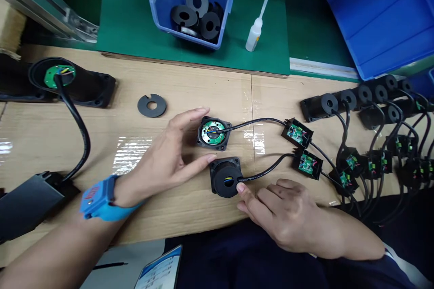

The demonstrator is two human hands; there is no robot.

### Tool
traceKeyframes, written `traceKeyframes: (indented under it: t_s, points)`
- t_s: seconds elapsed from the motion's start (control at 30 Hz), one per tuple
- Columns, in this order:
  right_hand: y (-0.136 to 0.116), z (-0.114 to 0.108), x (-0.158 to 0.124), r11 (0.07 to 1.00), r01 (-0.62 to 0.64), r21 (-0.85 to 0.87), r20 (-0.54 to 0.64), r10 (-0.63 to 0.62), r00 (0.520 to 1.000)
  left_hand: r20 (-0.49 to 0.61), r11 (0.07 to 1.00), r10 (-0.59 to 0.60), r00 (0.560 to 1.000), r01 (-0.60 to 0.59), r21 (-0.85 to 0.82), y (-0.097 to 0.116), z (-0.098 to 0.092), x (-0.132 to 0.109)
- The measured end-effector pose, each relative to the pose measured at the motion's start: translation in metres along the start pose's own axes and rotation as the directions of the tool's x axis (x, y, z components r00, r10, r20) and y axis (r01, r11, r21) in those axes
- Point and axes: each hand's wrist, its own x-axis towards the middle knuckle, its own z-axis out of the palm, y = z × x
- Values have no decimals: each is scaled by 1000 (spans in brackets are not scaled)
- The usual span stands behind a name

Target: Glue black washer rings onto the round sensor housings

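My left hand (169, 158) is open, thumb and fingers spread around the left side of a black square-flanged housing (213, 133). A round green circuit board with coloured wires shows inside that housing, and a black cable leaves it to the right. Just below stands a second such housing (217, 162), topped by a black slotted foam-like ring (224, 183); wires show through the ring's hole. My right hand (281, 212) has its fingers curled, with the index fingertip and thumb at the ring's right edge, beside the cable. Another slotted ring (152, 105) lies flat on the cardboard.
Small black boxes with circuit boards (298, 133) join the cables. Several ring-topped housings (328, 104) stand at right. A blue bin (191, 38) holds rings, beside a white needle-tipped bottle (254, 34). At left are a larger cabled housing (96, 86) and a dark box (30, 203).
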Motion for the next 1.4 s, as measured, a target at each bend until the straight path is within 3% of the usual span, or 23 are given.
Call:
traceKeyframes:
  t_s: [0.07,0.2,0.3,0.47,0.8,1.07,1.4]
  points:
    - [-1,-2,1,1000,-3,-7,1,3,1000,13,999,53,999,-53,10,-5,0,6]
    - [-2,-4,5,1000,-19,7,-13,19,1000,-110,998,53,992,-48,46,2,13,4]
    - [4,-5,10,998,-28,63,-42,31,999,-139,993,94,986,-83,81,9,23,-5]
    - [26,-10,26,971,80,227,11,-85,996,-83,977,162,983,-148,153,8,23,-10]
    - [57,-9,47,887,167,431,136,-247,959,-55,984,169,984,-165,61,5,19,-8]
    - [49,-8,37,889,123,442,79,-175,981,-90,992,118,989,-114,46,9,24,-13]
    - [49,-4,31,879,87,470,65,-132,989,-41,992,124,991,-123,40,10,20,-12]
